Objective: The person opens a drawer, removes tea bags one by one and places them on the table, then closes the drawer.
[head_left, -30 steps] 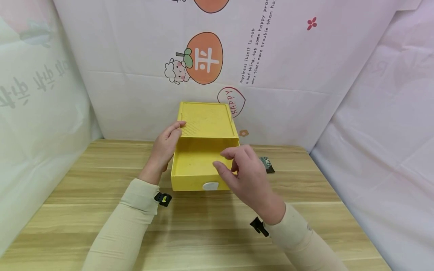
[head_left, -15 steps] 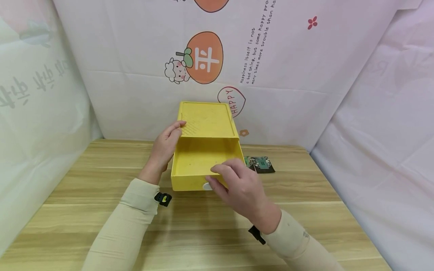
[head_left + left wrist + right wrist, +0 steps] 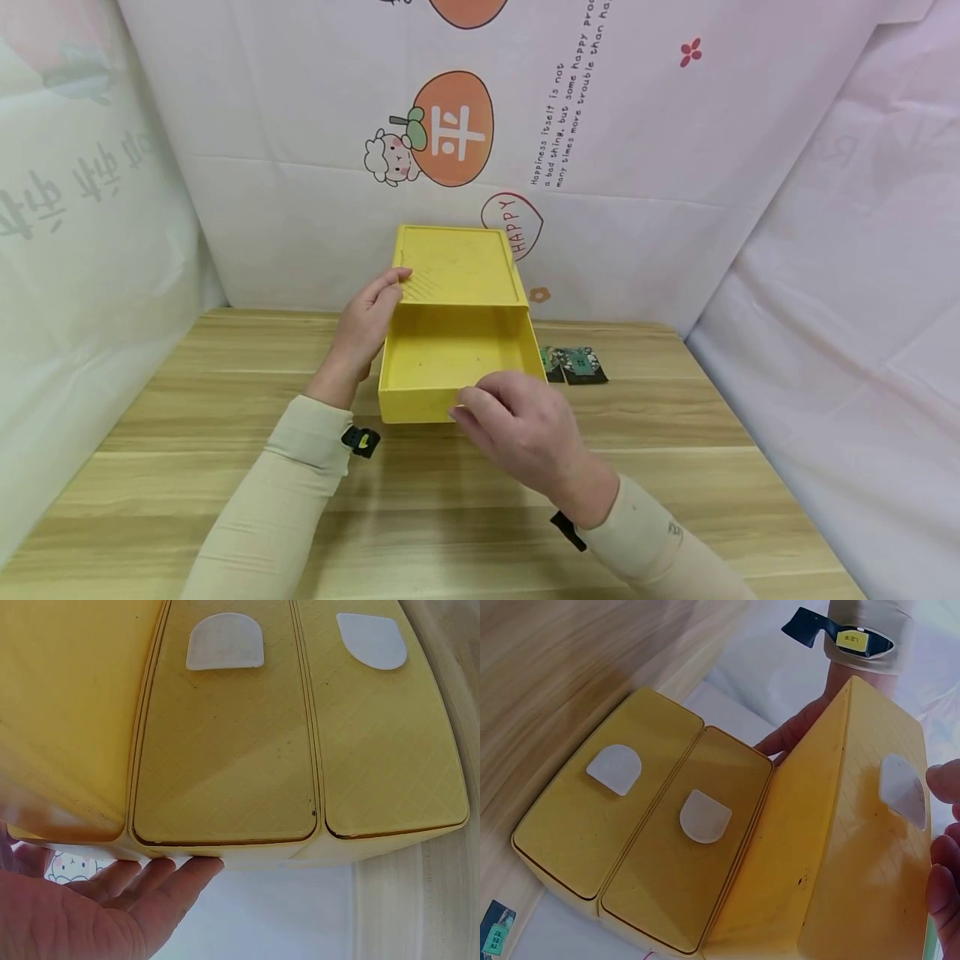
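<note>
A yellow box of stacked drawers (image 3: 457, 258) stands at the back of the table, its top drawer (image 3: 420, 404) pulled out. Only bare yellow floor shows inside that drawer. My left hand (image 3: 363, 325) rests against the box's left side, fingertips on its upper edge; the left wrist view shows the fingers along the side wall. My right hand (image 3: 525, 433) is at the top drawer's front, fingers bent. In the right wrist view its fingertips lie close beside the white knob (image 3: 904, 791); whether they touch it is unclear. The hand hides that knob in the head view.
Two small dark packets with green print (image 3: 583, 365) lie on the wooden table (image 3: 660, 467), right of the box. A printed white cloth (image 3: 300, 225) hangs right behind the box, with more cloth along both sides. The lower drawers (image 3: 225, 750) are closed.
My right hand has come down and left from over the drawer to its front, fingers drawing together. The packets and the drawer's right wall have come into view. Left hand and drawer stay still.
</note>
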`<action>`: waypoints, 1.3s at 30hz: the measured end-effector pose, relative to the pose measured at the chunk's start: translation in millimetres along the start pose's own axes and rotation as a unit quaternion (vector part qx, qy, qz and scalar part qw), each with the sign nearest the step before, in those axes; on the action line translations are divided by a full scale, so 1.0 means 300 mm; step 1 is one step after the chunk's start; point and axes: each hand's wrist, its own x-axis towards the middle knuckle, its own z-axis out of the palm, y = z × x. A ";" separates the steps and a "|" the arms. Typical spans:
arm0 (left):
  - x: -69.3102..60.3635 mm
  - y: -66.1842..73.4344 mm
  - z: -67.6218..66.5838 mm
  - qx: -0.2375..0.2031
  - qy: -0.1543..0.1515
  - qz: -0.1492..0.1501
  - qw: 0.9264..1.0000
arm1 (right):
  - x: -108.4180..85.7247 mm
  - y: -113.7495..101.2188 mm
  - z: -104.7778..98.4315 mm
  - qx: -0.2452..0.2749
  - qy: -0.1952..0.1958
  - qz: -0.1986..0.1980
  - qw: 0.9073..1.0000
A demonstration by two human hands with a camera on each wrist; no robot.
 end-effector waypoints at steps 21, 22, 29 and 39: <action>-0.005 0.012 -0.013 -0.056 -0.004 -0.030 0.998 | -0.018 -0.031 0.016 -0.045 -0.022 -0.012 0.999; -0.005 0.014 -0.013 -0.062 -0.005 -0.033 0.998 | -0.019 -0.032 0.017 -0.048 -0.025 -0.011 0.998; -0.007 0.016 -0.015 -0.074 -0.013 -0.041 0.996 | -0.018 -0.035 0.021 -0.059 -0.038 -0.003 0.998; -0.005 0.002 -0.020 -0.079 -0.022 -0.043 0.996 | -0.013 -0.019 0.038 -0.055 -0.037 0.008 0.998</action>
